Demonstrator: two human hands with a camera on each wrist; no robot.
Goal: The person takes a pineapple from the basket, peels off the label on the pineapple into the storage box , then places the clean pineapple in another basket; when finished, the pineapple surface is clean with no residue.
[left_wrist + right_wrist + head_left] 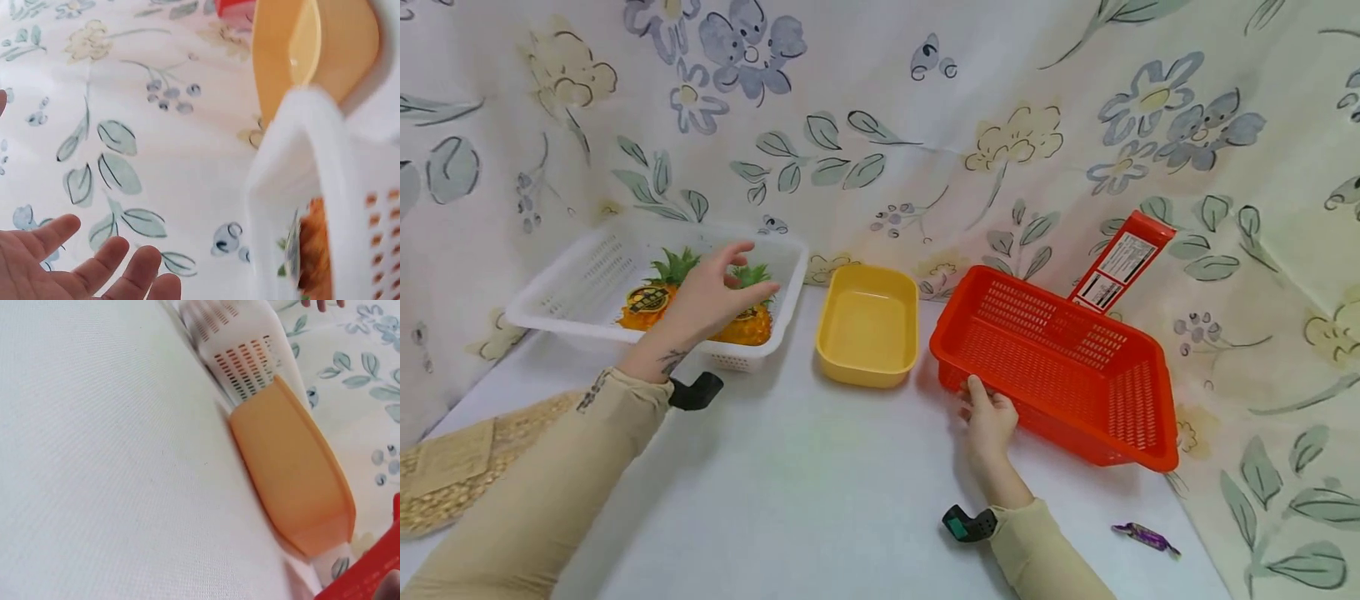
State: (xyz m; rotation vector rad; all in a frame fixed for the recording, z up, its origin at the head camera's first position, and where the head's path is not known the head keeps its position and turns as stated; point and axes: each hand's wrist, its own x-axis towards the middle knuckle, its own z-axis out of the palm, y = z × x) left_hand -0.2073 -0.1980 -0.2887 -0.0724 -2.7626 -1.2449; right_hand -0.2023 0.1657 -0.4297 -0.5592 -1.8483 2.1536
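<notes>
Left grip (703,296): fingers spread, thumb held apart from them; hangs above the white basket. Right grip (988,417): pinching the near rim of the red basket, thumb laid over the edge.

Under the left grip: white basket (613,258), perforated walls. Contents: two orange pineapple-shaped pieces, green-crowned; one (647,304), bearing a dark and yellow label, just left of the left grip; the other (748,327) below its thumb, partly hidden.

At the right grip: red basket (1041,354), perforated, reaching away to the grip's right.

Between the two grips: yellow tub (868,329), rounded corners.

Beyond the right grip, behind the red basket's far rim: red carton (1122,260), white label, tilted, lower end hidden.

Right of the right grip and nearer the wearer: one purple twist-wrapped sweet (1147,537).

Left of the left grip, partly under the sleeve: woven mat (535,421).

Beneath all: white bench (820,483). Behind: floral cloth (865,83).
</notes>
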